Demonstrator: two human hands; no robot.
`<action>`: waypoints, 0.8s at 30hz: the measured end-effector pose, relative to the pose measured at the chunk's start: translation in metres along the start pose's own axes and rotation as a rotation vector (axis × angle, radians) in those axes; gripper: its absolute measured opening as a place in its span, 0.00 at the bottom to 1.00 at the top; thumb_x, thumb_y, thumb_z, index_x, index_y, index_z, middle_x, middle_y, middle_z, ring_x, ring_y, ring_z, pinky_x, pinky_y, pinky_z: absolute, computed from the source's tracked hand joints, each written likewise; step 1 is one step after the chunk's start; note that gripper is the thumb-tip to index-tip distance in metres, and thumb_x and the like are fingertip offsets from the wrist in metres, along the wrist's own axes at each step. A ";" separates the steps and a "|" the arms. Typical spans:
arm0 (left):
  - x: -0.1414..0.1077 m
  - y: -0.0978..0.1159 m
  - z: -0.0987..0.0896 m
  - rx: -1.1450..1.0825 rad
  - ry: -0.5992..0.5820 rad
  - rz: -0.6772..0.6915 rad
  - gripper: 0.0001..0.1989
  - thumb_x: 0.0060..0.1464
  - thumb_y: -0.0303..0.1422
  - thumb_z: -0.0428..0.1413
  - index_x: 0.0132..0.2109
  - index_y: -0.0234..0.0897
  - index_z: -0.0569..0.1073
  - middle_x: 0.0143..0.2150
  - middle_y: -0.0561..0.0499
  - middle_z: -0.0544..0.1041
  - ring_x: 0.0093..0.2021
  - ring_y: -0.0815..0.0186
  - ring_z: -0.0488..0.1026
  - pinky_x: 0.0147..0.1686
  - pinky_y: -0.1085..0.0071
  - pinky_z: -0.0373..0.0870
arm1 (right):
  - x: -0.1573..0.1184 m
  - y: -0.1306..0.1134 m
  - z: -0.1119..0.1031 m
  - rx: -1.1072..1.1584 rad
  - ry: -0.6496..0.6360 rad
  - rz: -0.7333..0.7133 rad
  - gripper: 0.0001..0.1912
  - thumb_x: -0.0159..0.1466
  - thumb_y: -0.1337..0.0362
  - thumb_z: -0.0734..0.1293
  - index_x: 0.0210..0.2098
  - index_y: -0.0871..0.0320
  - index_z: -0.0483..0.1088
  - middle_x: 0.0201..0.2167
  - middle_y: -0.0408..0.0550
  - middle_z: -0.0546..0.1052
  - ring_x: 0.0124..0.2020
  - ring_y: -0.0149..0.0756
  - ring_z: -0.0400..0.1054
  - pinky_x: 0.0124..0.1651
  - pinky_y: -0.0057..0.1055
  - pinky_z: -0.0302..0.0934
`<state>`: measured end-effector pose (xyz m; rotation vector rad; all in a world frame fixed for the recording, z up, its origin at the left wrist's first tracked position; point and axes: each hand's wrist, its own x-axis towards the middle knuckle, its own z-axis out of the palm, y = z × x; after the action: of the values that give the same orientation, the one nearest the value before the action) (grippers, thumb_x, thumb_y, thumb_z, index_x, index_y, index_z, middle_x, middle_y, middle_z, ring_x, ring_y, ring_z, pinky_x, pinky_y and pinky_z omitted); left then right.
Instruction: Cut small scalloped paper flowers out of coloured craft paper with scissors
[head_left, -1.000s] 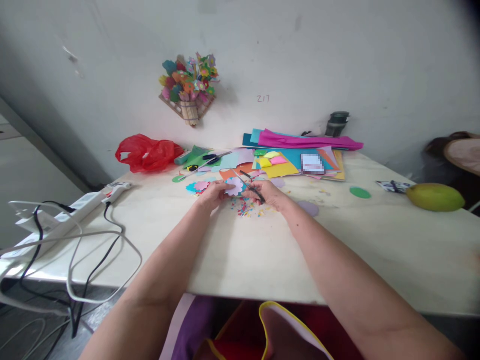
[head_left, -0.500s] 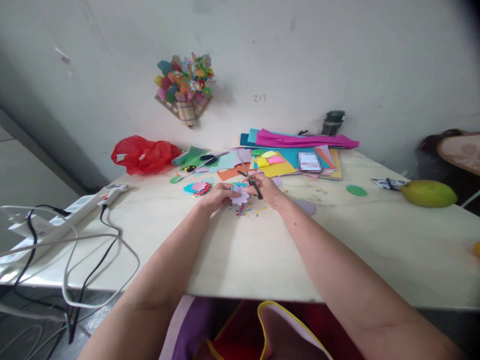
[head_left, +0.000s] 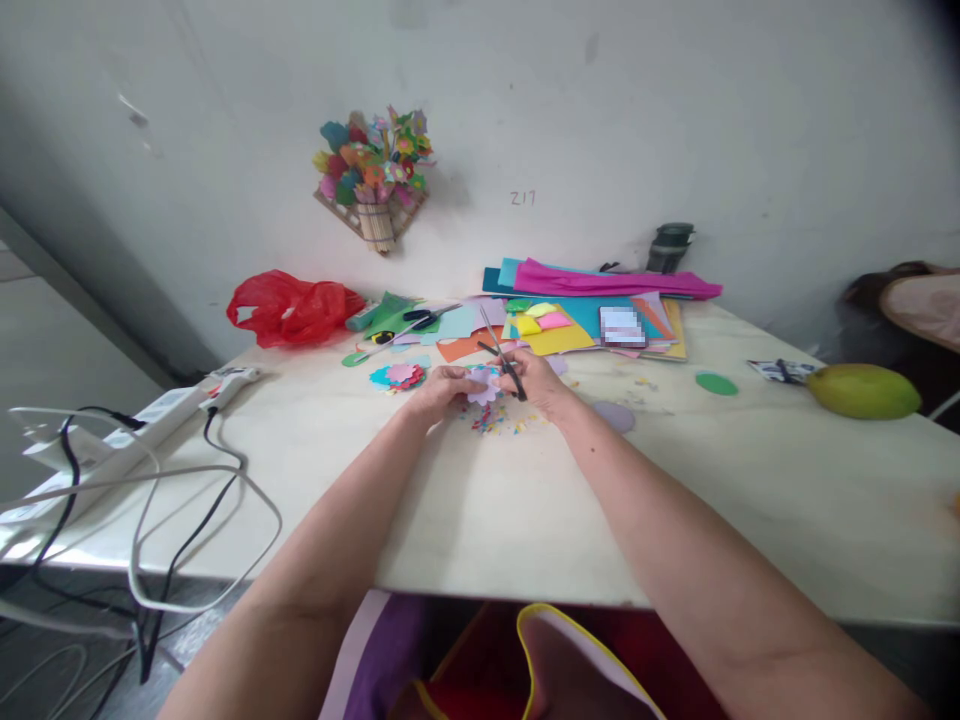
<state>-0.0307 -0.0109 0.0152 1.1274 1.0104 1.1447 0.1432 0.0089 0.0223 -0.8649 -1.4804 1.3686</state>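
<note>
My left hand point(head_left: 442, 390) pinches a lilac paper flower point(head_left: 485, 388) with scalloped edges, and a bit of blue paper shows behind it. My right hand point(head_left: 538, 380) is closed around black-handled scissors point(head_left: 511, 374), whose blades point up and away, and its fingertips are close to the flower's right side. Small coloured paper snippets point(head_left: 495, 422) lie below the flower. Left of my left hand sits a pile of blue, red and pink scalloped pieces point(head_left: 397, 376). A lilac paper disc point(head_left: 613, 416) rests right of my right wrist.
Behind my hands are coloured sheets point(head_left: 559, 337), a second pair of scissors point(head_left: 421, 318) and a red plastic bag point(head_left: 292, 308). A power strip point(head_left: 161, 418) with cables is at the left; a green disc point(head_left: 716, 383) and a yellow-green fruit point(head_left: 862, 391) are at the right.
The lilac flower is turned and shifted slightly between my hands. The whole view has moved a little, so the table things appear slightly further right.
</note>
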 end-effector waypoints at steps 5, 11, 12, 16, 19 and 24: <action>-0.001 0.001 0.002 0.046 0.028 0.085 0.06 0.33 0.27 0.65 0.22 0.30 0.75 0.20 0.51 0.73 0.20 0.72 0.67 0.22 0.75 0.62 | -0.001 -0.001 0.003 0.011 0.002 0.016 0.17 0.43 0.72 0.70 0.34 0.58 0.68 0.17 0.35 0.69 0.18 0.26 0.61 0.22 0.23 0.54; 0.000 0.001 0.001 -0.013 0.068 0.090 0.08 0.30 0.27 0.65 0.25 0.30 0.77 0.23 0.50 0.76 0.24 0.68 0.71 0.29 0.71 0.69 | -0.004 -0.005 0.011 0.014 0.001 0.072 0.19 0.44 0.75 0.69 0.36 0.58 0.66 0.17 0.35 0.70 0.17 0.26 0.62 0.22 0.23 0.58; 0.001 0.001 0.000 -0.020 0.066 0.098 0.09 0.31 0.27 0.65 0.26 0.30 0.77 0.24 0.49 0.76 0.24 0.67 0.72 0.30 0.71 0.69 | -0.005 -0.006 0.011 0.018 0.003 0.074 0.20 0.45 0.75 0.69 0.37 0.58 0.66 0.17 0.35 0.70 0.17 0.26 0.62 0.22 0.23 0.58; 0.004 0.000 -0.005 -0.063 0.100 0.141 0.09 0.31 0.27 0.65 0.26 0.30 0.77 0.24 0.50 0.77 0.24 0.69 0.71 0.30 0.72 0.69 | -0.008 -0.009 0.007 0.026 -0.021 0.083 0.21 0.46 0.72 0.71 0.39 0.59 0.66 0.17 0.36 0.71 0.16 0.25 0.63 0.20 0.22 0.56; 0.006 0.000 -0.009 -0.105 0.127 0.179 0.11 0.30 0.28 0.66 0.27 0.31 0.77 0.25 0.50 0.77 0.25 0.68 0.72 0.31 0.72 0.69 | -0.009 -0.009 0.001 0.024 -0.073 0.109 0.19 0.49 0.66 0.72 0.39 0.60 0.66 0.18 0.39 0.73 0.16 0.25 0.63 0.17 0.19 0.52; 0.008 -0.001 -0.013 -0.142 0.145 0.192 0.13 0.29 0.29 0.67 0.27 0.30 0.77 0.26 0.49 0.77 0.26 0.69 0.72 0.32 0.72 0.70 | -0.005 -0.003 -0.007 -0.022 -0.179 0.110 0.16 0.53 0.58 0.72 0.33 0.61 0.66 0.20 0.44 0.74 0.16 0.24 0.64 0.12 0.18 0.44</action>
<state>-0.0421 -0.0011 0.0121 1.0560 0.9289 1.4471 0.1519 0.0063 0.0240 -0.8662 -1.6060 1.5474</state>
